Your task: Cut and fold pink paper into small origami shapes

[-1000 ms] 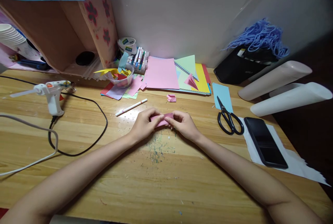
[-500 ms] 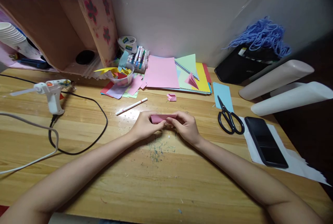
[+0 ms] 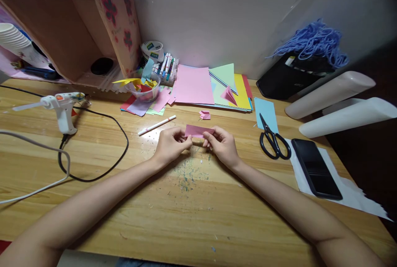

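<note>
A small piece of pink paper point(image 3: 198, 131) is held upright just above the table, between my two hands. My left hand point(image 3: 173, 143) pinches its left end between thumb and fingers. At the right end, my right hand point(image 3: 222, 145) grips it, thumb in front and fingers behind. Whether the paper is folded along its lower edge I cannot tell. Just beyond it lies a small folded pink paper piece point(image 3: 204, 114). A white marker point(image 3: 157, 125) rests to the left of that piece.
Black-handled scissors point(image 3: 274, 140) lie at the right, beside a dark phone point(image 3: 316, 168). A white glue gun point(image 3: 63, 111) with its cord stands at the left. Coloured paper sheets point(image 3: 194, 85) and a plastic bowl of scraps point(image 3: 144, 91) are at the back.
The pink paper has been raised and tipped so that more of its face shows. My thumbs have moved apart along its lower edge.
</note>
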Available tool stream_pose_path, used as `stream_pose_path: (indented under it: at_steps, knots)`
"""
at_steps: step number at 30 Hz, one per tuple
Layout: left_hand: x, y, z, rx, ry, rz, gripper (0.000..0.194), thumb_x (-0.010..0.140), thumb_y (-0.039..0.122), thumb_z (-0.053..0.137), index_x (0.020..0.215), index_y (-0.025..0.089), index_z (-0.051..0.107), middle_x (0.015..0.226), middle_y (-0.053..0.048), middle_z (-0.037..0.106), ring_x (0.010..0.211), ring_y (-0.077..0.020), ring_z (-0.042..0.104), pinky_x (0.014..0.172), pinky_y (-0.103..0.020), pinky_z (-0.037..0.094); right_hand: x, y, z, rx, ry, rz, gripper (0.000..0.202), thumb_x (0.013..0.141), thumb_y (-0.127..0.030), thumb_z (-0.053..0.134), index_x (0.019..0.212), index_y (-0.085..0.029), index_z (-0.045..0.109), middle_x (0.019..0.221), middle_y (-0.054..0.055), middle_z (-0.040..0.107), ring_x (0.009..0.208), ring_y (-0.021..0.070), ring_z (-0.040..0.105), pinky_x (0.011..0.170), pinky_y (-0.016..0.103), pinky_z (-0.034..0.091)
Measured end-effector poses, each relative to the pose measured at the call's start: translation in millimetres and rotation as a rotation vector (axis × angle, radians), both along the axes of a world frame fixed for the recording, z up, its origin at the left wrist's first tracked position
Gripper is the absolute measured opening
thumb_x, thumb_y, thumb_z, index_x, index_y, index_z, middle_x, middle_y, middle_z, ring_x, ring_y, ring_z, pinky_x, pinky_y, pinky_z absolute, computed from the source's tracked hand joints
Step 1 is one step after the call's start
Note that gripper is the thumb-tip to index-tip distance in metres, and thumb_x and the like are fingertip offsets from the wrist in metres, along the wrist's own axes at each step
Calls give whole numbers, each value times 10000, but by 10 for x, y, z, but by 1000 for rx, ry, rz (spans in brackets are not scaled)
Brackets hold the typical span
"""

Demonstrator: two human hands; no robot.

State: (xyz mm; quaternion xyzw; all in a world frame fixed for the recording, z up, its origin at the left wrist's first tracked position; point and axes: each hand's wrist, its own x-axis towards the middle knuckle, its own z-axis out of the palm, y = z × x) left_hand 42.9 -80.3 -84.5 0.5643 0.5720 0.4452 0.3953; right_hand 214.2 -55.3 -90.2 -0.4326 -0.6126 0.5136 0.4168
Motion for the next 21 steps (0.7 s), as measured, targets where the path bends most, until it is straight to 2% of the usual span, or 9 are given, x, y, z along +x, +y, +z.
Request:
stream_pose_path:
  at_steps: [3,6,16,21]
  knots:
    - [-4,6,8,-35,-61,19,145,696,238,614,706,95,627,619,-31,619,540,-102,561,518,-202,442,-2,17,7,-20,17,-27,250,790,-373,597,659,-168,542,540,-19,584,437,72,480,425,189,381]
    - [-9,9,1,-51,-88,21,156,698,243,618,710,88,630,634,-51,638,544,-120,595,526,-217,476,-6,33,11,-31,16,-43,257,777,-385,609,655,-164,556,546,-9,598,439,75,491,424,190,392]
    - [-27,14,8,-159,-214,-8,206,756,294,569,757,101,642,665,-53,671,563,-129,642,492,-197,503,-5,94,2,-87,34,-22,302,793,-402,573,628,-151,593,577,3,602,447,85,508,442,209,428]
    - [-35,13,32,-173,-213,28,176,752,259,562,763,104,643,690,-63,679,560,-129,644,478,-188,486,13,129,-25,-26,29,-76,211,727,-371,648,746,-160,655,706,12,626,578,112,554,541,236,473]
